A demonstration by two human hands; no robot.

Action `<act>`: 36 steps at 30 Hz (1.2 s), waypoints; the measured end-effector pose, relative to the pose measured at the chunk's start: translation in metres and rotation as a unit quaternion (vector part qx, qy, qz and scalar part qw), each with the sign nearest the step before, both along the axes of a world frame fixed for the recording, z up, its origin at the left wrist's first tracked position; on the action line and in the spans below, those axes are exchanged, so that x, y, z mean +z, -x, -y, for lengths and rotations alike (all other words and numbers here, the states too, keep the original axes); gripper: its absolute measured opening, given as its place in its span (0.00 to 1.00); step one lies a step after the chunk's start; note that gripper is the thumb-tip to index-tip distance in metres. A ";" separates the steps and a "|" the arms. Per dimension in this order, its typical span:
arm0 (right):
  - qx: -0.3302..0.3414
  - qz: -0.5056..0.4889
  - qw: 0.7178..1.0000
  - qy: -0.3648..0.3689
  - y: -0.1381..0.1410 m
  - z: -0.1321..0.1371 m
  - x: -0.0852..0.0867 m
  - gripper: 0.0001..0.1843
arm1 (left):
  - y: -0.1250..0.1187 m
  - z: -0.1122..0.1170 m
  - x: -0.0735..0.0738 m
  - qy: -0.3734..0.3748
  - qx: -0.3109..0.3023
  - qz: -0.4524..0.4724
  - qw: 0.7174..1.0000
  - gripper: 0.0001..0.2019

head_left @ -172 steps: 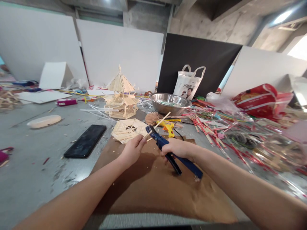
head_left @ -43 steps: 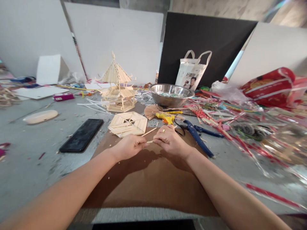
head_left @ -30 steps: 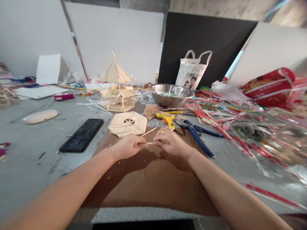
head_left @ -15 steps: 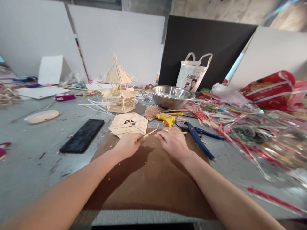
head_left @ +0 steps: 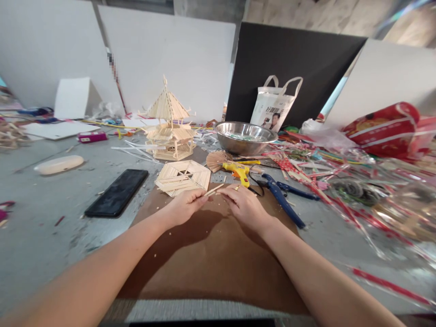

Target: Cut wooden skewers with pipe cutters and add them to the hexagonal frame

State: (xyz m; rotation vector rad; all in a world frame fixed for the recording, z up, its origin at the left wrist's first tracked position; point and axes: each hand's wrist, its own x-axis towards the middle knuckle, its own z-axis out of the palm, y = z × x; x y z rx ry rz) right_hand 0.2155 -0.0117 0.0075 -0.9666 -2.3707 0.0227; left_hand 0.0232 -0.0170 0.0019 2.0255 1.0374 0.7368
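Note:
My left hand is closed in a pinch on a thin wooden stick that points up and to the right. Close beside it, my right hand has bent fingers pressed together, with the pale end of another wooden stick at its fingertips, mostly hidden by the hand. Both hands are just above a brown board. Beyond the left hand lies a flat six-sided panel of sticks with gaps at its middle. A yellow glue gun and blue-handled pliers lie past the right hand.
A stick-built pagoda model stands behind the panel. Near it are a steel bowl and a white bag. A black phone and a white oval case lie left. Plastic wrappers and red strips clutter the right.
Both hands have risen slightly and come closer together. The left hand's stick now reaches the right fingertips. The stick end that stuck out beyond the right hand no longer shows.

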 end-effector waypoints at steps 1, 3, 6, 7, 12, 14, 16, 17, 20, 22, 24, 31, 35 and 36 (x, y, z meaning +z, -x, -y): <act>0.001 -0.003 1.000 0.002 0.000 0.000 0.000 0.12 | 0.000 0.001 0.000 -0.001 -0.007 0.000 1.000 0.17; 0.002 -0.010 1.000 0.005 -0.001 0.001 0.000 0.12 | 0.000 0.002 0.001 0.000 -0.015 -0.001 1.000 0.16; 0.008 -0.024 1.000 0.012 -0.001 0.001 -0.001 0.12 | -0.001 0.003 0.001 0.030 -0.016 0.008 0.999 0.14; 0.010 -0.027 0.999 0.016 -0.001 0.002 -0.001 0.12 | -0.002 0.003 0.001 0.037 -0.016 0.012 0.999 0.13; -0.017 -0.055 0.997 0.053 0.001 0.003 -0.005 0.12 | -0.003 0.004 -0.001 0.015 -0.002 0.030 0.999 0.11; -0.039 -0.060 0.995 0.068 0.001 0.003 -0.006 0.12 | -0.003 0.004 -0.002 -0.007 0.015 0.024 1.000 0.10; -0.057 -0.062 0.993 0.079 0.002 0.003 -0.007 0.12 | -0.003 0.004 -0.003 -0.033 0.031 0.013 0.999 0.10; -0.065 -0.066 0.992 0.082 0.002 0.003 -0.007 0.12 | -0.003 0.004 -0.003 -0.044 0.037 0.010 0.998 0.10; -0.078 -0.079 0.990 0.091 0.003 0.004 -0.006 0.11 | -0.003 0.004 -0.003 -0.065 0.047 0.013 0.997 0.10; -0.097 -0.069 0.989 0.083 0.003 0.005 -0.005 0.11 | -0.004 0.005 -0.003 -0.074 0.048 0.016 0.996 0.10; -0.125 -0.033 0.989 0.066 0.003 0.004 -0.005 0.10 | -0.004 0.005 -0.004 -0.082 0.045 0.018 0.995 0.12; -0.171 0.047 0.981 0.074 0.000 -0.002 -0.007 0.09 | -0.005 0.004 -0.009 -0.125 0.055 0.011 0.991 0.14; -0.168 0.030 0.982 0.076 0.000 -0.003 -0.009 0.08 | -0.004 0.004 -0.008 -0.140 0.056 -0.002 0.989 0.13; -0.168 0.025 0.982 0.077 0.000 -0.003 -0.009 0.07 | -0.004 0.005 -0.008 -0.138 0.059 -0.009 0.989 0.13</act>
